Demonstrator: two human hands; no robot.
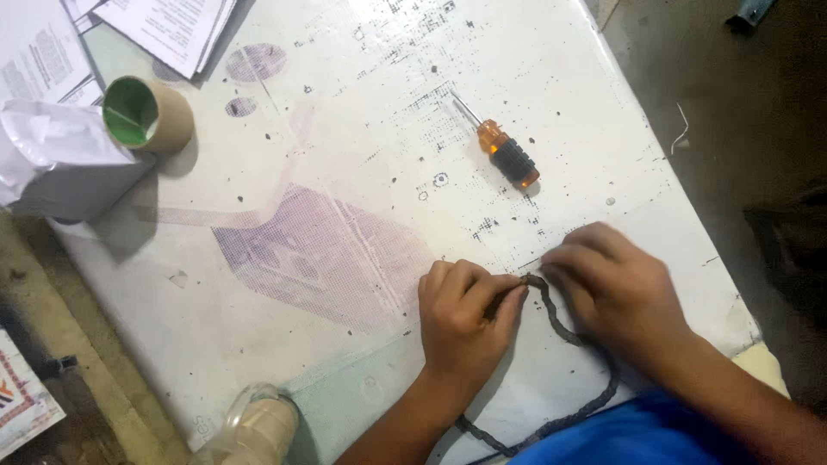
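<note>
– What are the hands doing?

– The left hand [463,320] is curled nearly closed, its fingertips pinching one end of a dark chain [564,331] against the table [345,172]. The right hand [613,284] lies flatter, fingers bent and pressing down on the chain just beside the left fingertips. Whether it grips the chain or only holds it down, I cannot quite tell; the fingers cover the spot.

– And the chain itself?

– It starts between the two hands, bends under the right palm, then runs down along the right forearm and curves back left to the near edge of the table, by a blue sleeve [637,430].

– What lies farther out?

– A screwdriver [508,153] with an orange and black handle, up from the right hand and well apart from it. The tabletop is white, speckled, with a purplish stain in the middle. At the far left corner, a cardboard tube [151,114] with a green inside leans by a white wrapped bundle [60,159], with printed papers [172,26] behind. Near the bottom edge sits a tape roll [258,422].
</note>
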